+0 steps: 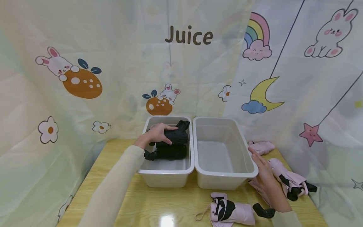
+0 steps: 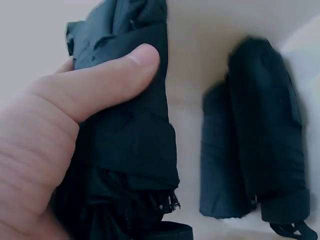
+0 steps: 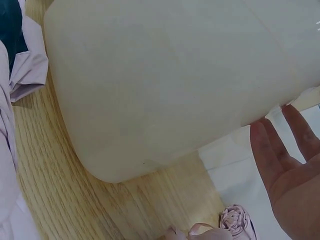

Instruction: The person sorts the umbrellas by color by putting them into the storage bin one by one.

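Note:
My left hand point(image 1: 157, 134) holds a folded black umbrella point(image 1: 177, 135) inside the left white bin point(image 1: 167, 172). The thumb lies across its fabric in the left wrist view; most other fingers are hidden behind it. Beside it in that bin lie two more folded black umbrellas, a thicker one point(image 2: 267, 120) and a partly covered one point(image 2: 222, 155). My right hand point(image 1: 265, 171) touches the outer right side of the right white bin point(image 1: 227, 174) with extended fingertips point(image 3: 260, 135). Nothing lies inside that bin.
Folded pink umbrellas lie around the right bin: one in front point(image 1: 238, 212), one at right point(image 1: 286, 173), one behind my fingers point(image 1: 262, 147). Another is partly hidden by my right hand. A printed curtain point(image 1: 122, 78) hangs behind the wooden table point(image 1: 113, 157).

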Motion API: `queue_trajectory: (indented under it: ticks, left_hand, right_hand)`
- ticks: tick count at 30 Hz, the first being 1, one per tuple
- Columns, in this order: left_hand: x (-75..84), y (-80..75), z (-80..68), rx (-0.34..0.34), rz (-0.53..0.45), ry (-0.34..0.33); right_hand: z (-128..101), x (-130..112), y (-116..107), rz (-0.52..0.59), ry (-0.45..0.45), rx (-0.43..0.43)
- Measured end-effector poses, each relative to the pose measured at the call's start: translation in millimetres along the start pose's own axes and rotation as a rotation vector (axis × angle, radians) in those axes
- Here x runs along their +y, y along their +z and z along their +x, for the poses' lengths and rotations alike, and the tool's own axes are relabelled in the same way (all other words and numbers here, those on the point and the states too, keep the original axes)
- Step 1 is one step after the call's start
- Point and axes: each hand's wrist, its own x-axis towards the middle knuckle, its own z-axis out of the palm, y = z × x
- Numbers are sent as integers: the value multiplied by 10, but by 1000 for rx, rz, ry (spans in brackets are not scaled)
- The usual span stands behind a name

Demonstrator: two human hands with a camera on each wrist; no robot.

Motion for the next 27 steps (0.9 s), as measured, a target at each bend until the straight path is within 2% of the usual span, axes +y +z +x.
queue_trajectory:
  ticks: [6, 15, 21, 24, 27]
  left_hand:
    - [-119, 99, 55, -42, -39, -35]
    - [-146, 76, 125, -64, -65, -75]
    - [-176, 209, 194, -128, -131, -82]
    - [-179, 256, 220, -135, -125, -101]
    - [-179, 271, 240, -131, -106, -113]
  right_hand:
    - [-31, 12, -27, 22, 4, 7]
    - [18, 2, 32, 84, -4, -11]
    - [-18, -26, 16, 35, -1, -12]
    - [-25, -35, 3, 0, 14, -11]
    - [-15, -41, 8, 8, 20, -14]
